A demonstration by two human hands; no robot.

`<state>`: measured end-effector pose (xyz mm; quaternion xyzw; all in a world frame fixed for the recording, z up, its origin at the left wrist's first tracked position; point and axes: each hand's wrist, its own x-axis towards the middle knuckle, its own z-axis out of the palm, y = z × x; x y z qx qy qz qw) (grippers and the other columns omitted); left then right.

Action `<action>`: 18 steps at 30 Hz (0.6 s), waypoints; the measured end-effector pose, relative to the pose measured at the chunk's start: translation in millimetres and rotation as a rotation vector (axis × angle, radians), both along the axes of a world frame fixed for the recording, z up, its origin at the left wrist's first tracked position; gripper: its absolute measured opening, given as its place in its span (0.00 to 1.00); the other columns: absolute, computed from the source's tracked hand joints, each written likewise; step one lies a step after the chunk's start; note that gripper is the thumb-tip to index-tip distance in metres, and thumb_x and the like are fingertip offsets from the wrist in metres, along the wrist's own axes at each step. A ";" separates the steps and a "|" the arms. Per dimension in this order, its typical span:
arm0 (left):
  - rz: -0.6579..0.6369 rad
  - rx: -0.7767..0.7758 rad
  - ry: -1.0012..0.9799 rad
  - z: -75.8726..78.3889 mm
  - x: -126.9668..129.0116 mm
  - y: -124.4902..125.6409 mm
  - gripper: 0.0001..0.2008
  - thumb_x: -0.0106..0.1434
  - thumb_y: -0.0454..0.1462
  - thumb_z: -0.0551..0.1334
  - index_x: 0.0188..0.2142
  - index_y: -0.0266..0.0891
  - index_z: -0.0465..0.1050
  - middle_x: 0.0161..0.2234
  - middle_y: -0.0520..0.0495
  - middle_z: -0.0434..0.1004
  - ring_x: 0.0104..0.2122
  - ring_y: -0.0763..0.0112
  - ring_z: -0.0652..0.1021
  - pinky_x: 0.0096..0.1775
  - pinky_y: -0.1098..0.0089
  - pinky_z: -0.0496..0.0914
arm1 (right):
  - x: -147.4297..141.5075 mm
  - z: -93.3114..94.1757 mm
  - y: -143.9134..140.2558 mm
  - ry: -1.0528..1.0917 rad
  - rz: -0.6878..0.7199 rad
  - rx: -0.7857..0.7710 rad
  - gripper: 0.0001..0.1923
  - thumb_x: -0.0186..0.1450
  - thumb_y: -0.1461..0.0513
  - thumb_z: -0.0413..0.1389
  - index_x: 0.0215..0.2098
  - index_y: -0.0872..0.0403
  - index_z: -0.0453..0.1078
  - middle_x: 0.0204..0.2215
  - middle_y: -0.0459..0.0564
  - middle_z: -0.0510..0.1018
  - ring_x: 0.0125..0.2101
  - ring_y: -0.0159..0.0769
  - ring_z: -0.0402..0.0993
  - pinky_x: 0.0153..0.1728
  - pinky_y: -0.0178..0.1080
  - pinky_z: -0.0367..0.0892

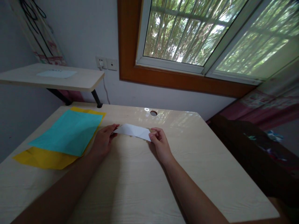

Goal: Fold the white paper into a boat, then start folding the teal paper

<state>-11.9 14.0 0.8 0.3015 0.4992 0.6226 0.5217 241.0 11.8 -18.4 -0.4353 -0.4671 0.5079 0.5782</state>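
Note:
A strip of white paper (133, 130) stretches between my two hands, just above the desk. My left hand (104, 139) pinches its left end, fingers closed, with the fingertips partly hidden from view. At the other end, my right hand (161, 143) grips the paper between thumb and fingers. Left of my left hand lies a turquoise sheet (70, 132), on top of a yellow sheet (46, 158) whose edges stick out around it.
The pale wooden desk (198, 174) has a round cable hole (153, 113) near its back edge. A raised shelf (86, 79) on black legs stands at the back left, with a paper (57, 73) on it. Behind are a wall socket (101, 63) and a barred window (177, 34).

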 end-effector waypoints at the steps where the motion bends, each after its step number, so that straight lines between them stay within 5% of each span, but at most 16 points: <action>1: -0.010 0.005 0.019 -0.4 0.1 -0.1 0.20 0.53 0.49 0.73 0.38 0.38 0.83 0.46 0.41 0.82 0.44 0.64 0.78 0.36 0.72 0.71 | 0.7 0.4 0.3 -0.010 -0.016 0.002 0.17 0.61 0.55 0.64 0.45 0.49 0.69 0.29 0.41 0.72 0.29 0.32 0.67 0.32 0.36 0.61; 7: -0.155 0.050 0.228 -1.2 0.9 -2.6 0.22 0.56 0.52 0.70 0.43 0.39 0.82 0.48 0.42 0.81 0.46 0.59 0.78 0.38 0.69 0.72 | 1.6 3.4 -1.5 -0.076 -0.020 0.024 0.15 0.62 0.55 0.63 0.45 0.50 0.70 0.31 0.43 0.73 0.32 0.33 0.68 0.35 0.36 0.62; 13: -0.467 0.028 0.502 12.3 -5.7 -7.3 0.21 0.58 0.50 0.69 0.45 0.39 0.82 0.43 0.45 0.84 0.43 0.57 0.79 0.45 0.64 0.70 | 2.4 2.9 -2.0 -0.123 -0.006 0.045 0.14 0.63 0.55 0.63 0.44 0.51 0.71 0.31 0.43 0.73 0.32 0.34 0.68 0.35 0.36 0.63; 18: -0.676 -0.001 0.603 18.9 -6.9 -11.0 0.21 0.57 0.50 0.68 0.45 0.39 0.81 0.41 0.46 0.83 0.40 0.58 0.79 0.41 0.66 0.69 | 3.1 2.2 -1.4 -0.121 -0.029 0.041 0.15 0.60 0.55 0.66 0.42 0.50 0.72 0.30 0.43 0.75 0.32 0.34 0.70 0.36 0.37 0.65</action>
